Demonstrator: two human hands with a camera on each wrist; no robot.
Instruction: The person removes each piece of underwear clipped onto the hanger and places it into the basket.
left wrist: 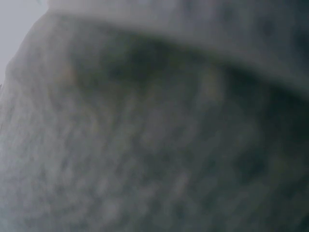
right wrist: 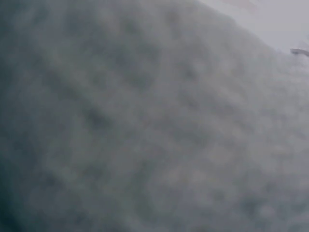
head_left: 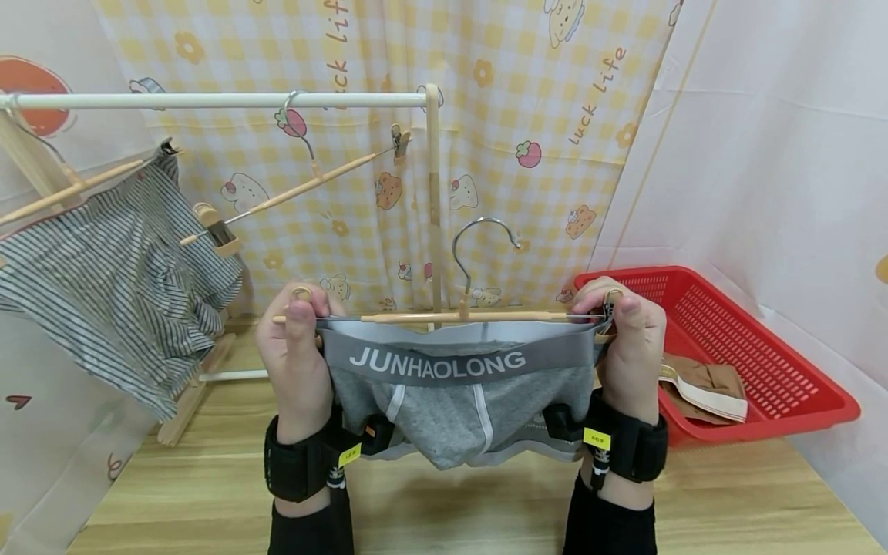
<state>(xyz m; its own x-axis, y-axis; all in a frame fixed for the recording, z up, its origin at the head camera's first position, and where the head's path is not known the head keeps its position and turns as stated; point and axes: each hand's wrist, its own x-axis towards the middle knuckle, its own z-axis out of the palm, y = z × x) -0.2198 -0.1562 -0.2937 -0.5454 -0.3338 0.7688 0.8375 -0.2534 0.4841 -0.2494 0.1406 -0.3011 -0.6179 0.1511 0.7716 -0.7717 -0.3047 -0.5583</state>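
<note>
Grey boxer briefs [head_left: 444, 408] with a lettered waistband hang below a wooden clip hanger [head_left: 416, 317], its metal hook pointing up. My left hand [head_left: 298, 347] pinches the hanger's left end at the clip, beside the waistband's left corner. At the other end, my right hand [head_left: 631, 347] pinches the right clip [head_left: 608, 312], whose metal shows between thumb and fingers at the waistband corner. The left clip is mostly hidden by the fingers. Blurred grey cloth [left wrist: 145, 145] fills the left wrist view, and similar cloth [right wrist: 159, 130] fills the right wrist view.
A rack with a white rail [head_left: 222, 100] stands behind, to the left. On it hang a bare clip hanger [head_left: 312, 185] and striped shorts [head_left: 118, 262] on another hanger. To the right, a red basket [head_left: 784, 354] holds folded brown clothing [head_left: 714, 385]. A wooden table [head_left: 444, 509] lies below.
</note>
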